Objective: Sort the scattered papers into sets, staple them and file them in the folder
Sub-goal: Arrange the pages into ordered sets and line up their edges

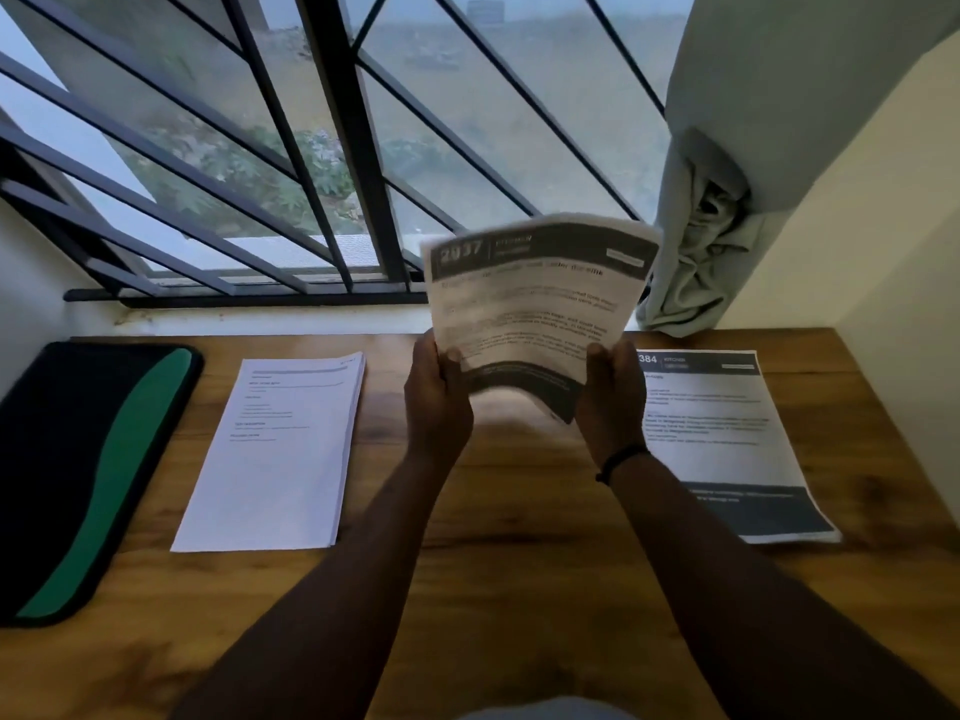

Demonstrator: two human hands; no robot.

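Forearms reaching out over bench (519, 511). We are gripping sheaf of papers (535, 304) upright above bench: left hand (436, 402) curling round its left edge, right hand (610, 402) round its right edge, bracelet (621, 462) on wrist. White paper stack (280, 459) lying left of hands, folder (78, 475) beyond at far left. Dark-banded paper stack (727, 444) lying right. Window bars (353, 148), curtain (727, 174) behind.

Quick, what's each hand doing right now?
Left hand: grips the paper set at its lower left.
Right hand: grips the same set at its lower right.
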